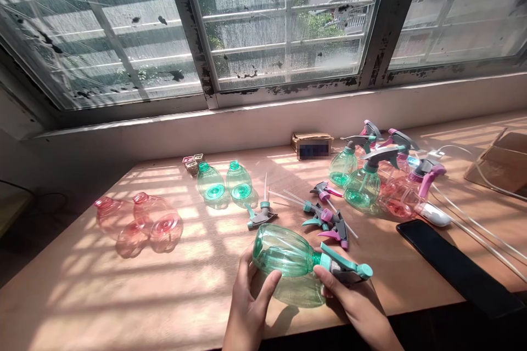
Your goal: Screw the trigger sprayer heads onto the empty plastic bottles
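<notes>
A clear green spray bottle [284,252] lies sideways just above the table's front edge, its base to the left. My left hand [253,293] is closed around the base end of its body. On the neck side, my right hand [346,299] grips the grey and teal trigger head [341,266], which sits at the bottle's mouth. Whether it is screwed on tight cannot be seen. Just beyond the bottle lie a loose teal trigger head [262,215] and a small heap of pink and teal trigger heads [329,222] with thin tubes.
Two open green bottles [224,182] stand behind, and two pink bottles [140,222] are at left. At right are several bottles with heads fitted [362,186], a white mouse [434,215], a black phone [453,263], cables and a cardboard box [500,162]. Windows line the back.
</notes>
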Available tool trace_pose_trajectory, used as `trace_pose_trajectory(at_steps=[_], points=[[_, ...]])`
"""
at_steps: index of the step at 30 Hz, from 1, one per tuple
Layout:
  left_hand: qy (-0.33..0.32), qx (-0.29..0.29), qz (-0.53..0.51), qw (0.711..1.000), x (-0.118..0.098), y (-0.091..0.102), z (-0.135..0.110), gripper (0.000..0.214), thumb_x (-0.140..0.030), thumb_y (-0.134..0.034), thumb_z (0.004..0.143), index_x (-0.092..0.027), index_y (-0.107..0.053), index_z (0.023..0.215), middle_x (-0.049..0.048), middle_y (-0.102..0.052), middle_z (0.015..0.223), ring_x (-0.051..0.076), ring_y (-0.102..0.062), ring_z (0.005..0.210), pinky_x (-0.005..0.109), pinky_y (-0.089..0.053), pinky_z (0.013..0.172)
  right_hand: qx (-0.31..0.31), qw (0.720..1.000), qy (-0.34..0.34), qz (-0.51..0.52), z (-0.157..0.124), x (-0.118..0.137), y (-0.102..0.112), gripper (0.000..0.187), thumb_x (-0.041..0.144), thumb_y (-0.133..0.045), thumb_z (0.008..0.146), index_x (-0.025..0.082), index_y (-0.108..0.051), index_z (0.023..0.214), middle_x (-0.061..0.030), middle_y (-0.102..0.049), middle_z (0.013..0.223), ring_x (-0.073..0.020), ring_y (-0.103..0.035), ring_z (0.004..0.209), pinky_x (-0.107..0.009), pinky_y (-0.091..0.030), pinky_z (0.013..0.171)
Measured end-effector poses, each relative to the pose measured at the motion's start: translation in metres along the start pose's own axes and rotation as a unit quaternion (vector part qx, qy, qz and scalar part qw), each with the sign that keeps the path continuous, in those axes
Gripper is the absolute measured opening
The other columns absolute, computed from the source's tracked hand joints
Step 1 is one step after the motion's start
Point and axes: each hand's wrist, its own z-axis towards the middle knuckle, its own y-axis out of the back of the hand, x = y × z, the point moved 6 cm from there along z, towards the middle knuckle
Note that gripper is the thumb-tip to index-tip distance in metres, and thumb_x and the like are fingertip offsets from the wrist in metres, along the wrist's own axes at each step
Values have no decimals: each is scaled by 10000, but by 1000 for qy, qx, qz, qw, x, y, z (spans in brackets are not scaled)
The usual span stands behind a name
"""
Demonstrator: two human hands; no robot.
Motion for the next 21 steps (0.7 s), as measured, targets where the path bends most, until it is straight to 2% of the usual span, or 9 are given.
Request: trace_pose_trajectory(at_steps=[6,12,18,21], points=[[1,4,2,1000,-2,-1,-1,572,-485,-739,870,-240,-537,1345,128,-712,1310,327,-644,1279,445,-494,1075,7,1000,10,3,1,0,0,482,603,-806,813,224,-732,1101,44,-610,634,-179,-544,574,-307,-490,587],[-1,-7,0,1000,3,2,0,522,-490,-759,842,-241,-578,1263,126,-717,1298,340,-631,1293,475,-476,1105,43,999,6,-5,5,-8,1,508,606,-789,844,223,-711,1169,41,-608,647,-183,-557,586,-304,-504,591],[18,-46,-5,999,18,9,2,709,-448,-870,707,-282,-562,1323,122,-714,1296,364,-640,1283,486,-522,1079,30,999,14,-34,7,-19,9,485,605,-775,853,221,-721,1144,19,-648,666,-213,-607,611,-335,-525,632],[33,-45,-16,998,22,9,2,705,-411,-854,720,-293,-542,1341,113,-726,1259,350,-666,1248,489,-527,1071,33,999,12,-39,7,-25,10,455,615,-759,865,224,-731,1095,7,-667,716,-219,-623,629,-347,-531,651]])
